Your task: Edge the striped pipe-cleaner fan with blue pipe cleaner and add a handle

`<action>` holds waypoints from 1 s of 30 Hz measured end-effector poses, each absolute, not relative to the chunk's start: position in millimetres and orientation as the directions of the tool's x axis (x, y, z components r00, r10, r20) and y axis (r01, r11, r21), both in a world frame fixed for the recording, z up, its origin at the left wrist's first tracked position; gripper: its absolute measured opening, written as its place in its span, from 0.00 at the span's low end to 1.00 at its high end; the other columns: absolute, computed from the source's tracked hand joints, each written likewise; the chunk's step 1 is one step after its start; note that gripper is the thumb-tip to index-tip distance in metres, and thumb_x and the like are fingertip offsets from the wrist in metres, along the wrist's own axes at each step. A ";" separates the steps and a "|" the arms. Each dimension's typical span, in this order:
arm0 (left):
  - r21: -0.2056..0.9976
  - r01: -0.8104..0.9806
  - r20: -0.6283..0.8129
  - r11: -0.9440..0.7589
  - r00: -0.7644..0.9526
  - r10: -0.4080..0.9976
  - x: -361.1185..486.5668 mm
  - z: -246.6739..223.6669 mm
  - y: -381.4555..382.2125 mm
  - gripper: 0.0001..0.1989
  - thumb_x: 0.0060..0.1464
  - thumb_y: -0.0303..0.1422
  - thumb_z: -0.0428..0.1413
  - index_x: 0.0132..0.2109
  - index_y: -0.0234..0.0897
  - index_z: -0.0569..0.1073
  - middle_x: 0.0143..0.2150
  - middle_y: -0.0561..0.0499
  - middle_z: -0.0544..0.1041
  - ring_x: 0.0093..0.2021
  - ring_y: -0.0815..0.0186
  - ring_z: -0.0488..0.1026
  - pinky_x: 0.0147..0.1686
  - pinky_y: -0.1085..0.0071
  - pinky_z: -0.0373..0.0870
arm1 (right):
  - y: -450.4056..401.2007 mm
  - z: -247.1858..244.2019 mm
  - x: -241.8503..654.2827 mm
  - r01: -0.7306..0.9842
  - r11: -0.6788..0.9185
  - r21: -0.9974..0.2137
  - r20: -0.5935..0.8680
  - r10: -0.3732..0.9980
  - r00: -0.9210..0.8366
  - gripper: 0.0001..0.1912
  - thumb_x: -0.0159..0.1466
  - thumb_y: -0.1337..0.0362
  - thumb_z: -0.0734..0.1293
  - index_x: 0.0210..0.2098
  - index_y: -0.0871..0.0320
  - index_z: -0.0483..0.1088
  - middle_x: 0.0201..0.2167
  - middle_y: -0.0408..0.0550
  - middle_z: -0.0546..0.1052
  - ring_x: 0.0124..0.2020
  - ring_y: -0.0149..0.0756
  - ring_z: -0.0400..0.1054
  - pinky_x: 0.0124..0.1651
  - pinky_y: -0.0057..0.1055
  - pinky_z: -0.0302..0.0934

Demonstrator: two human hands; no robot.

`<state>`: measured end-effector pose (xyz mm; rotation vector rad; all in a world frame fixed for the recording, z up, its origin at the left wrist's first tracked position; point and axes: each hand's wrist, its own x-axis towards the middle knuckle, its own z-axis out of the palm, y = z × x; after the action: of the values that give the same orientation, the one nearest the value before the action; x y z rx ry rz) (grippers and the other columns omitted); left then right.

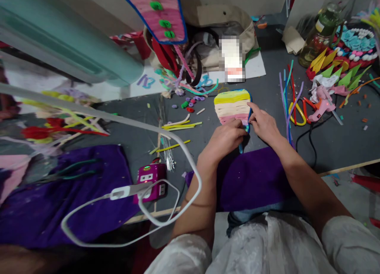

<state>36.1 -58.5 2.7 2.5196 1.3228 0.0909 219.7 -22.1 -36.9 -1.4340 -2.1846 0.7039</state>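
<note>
A striped panel of pipe cleaners [233, 103], yellow, cream and pink, lies on the dark table in front of me. A blue pipe cleaner [251, 96] borders its right side, and a light blue end sticks out below. My left hand [226, 138] is closed over the lower edge, its fingers bent together at the bottom right corner. My right hand [264, 122] pinches the blue border on the right side, index finger pointing up along it. Just what lies between the fingertips is partly hidden.
Several loose pipe cleaners [181, 126] and buttons [190, 103] lie left of the panel. To the right are scissors [297, 115] and a pink glue gun [322, 105]. A white cable [190, 163] arcs across the left foreground to a purple power strip [151, 179]. A phone [234, 66] stands behind.
</note>
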 end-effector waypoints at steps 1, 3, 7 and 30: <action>0.265 0.801 -0.079 -0.536 0.572 0.816 36.8 3.6 -58.8 0.14 0.60 0.25 0.53 0.44 0.38 0.82 0.42 0.43 0.76 0.48 0.56 0.72 0.40 0.65 0.69 | -22.2 -36.3 219.6 0.707 0.336 -0.622 0.075 0.924 -0.374 0.38 0.63 0.75 0.59 0.72 0.54 0.53 0.41 0.50 0.80 0.48 0.45 0.70 0.51 0.40 0.63; 0.247 0.805 -0.072 -0.540 0.571 0.818 37.6 4.8 -58.9 0.14 0.60 0.24 0.53 0.44 0.39 0.82 0.42 0.44 0.76 0.48 0.56 0.72 0.38 0.66 0.68 | -22.3 -35.0 219.5 0.709 0.340 -0.618 0.068 0.922 -0.382 0.38 0.63 0.76 0.59 0.72 0.54 0.52 0.41 0.50 0.80 0.49 0.44 0.69 0.51 0.39 0.63; 0.265 0.806 -0.086 -0.529 0.566 0.820 37.7 3.7 -57.5 0.13 0.59 0.23 0.53 0.42 0.37 0.82 0.42 0.44 0.77 0.47 0.57 0.72 0.39 0.66 0.68 | -22.8 -33.4 219.3 0.709 0.333 -0.622 0.053 0.921 -0.386 0.38 0.63 0.76 0.58 0.72 0.55 0.52 0.42 0.50 0.80 0.50 0.44 0.69 0.52 0.39 0.63; 0.268 0.866 -0.050 -0.422 0.449 0.892 39.5 0.9 -57.9 0.06 0.56 0.26 0.55 0.38 0.35 0.77 0.44 0.40 0.73 0.50 0.53 0.68 0.47 0.60 0.70 | -23.7 -36.2 218.5 0.692 0.332 -0.641 0.075 0.924 -0.374 0.38 0.64 0.74 0.60 0.72 0.52 0.52 0.43 0.48 0.81 0.49 0.44 0.70 0.52 0.40 0.64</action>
<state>39.5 -57.9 0.9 2.4478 1.5190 0.1453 218.5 -23.7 -36.2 -1.4218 -2.1732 0.7300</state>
